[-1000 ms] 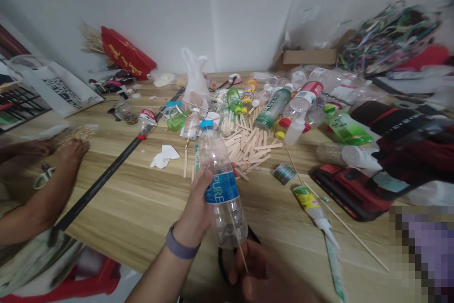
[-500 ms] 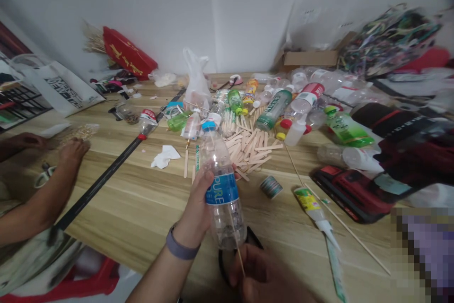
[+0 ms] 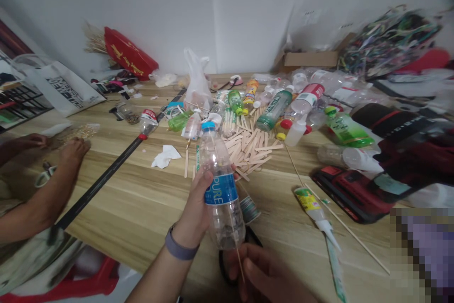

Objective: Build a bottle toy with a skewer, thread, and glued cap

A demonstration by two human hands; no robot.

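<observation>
- Wood-grain counter [image 3: 142,208]: it spreads beneath and around both grips.
- Long black pole [image 3: 102,182]: it lies well to the left of the left grip.
- Red-and-black cordless drill [image 3: 407,156]: well to the right of both grips.
- Clear bottle with a blue label and cap: the bottle [image 3: 222,192] is in the left grip [image 3: 196,199], fingers wrapped round its label, tilted with its cap end away. A steady, light hold seems best, since thin plastic can buckle.
- Spool [image 3: 250,211]: just right of the bottle, beyond the right grip; better not nudged.
- Thin stick [image 3: 240,264]: pinched in the right grip [image 3: 262,270], fingertips together on it just below the base, and it appears to run up inside the bottle. Holding it close to the base and in line with the bottle should limit bending; short, straight strokes look safer than sideways force.
</observation>
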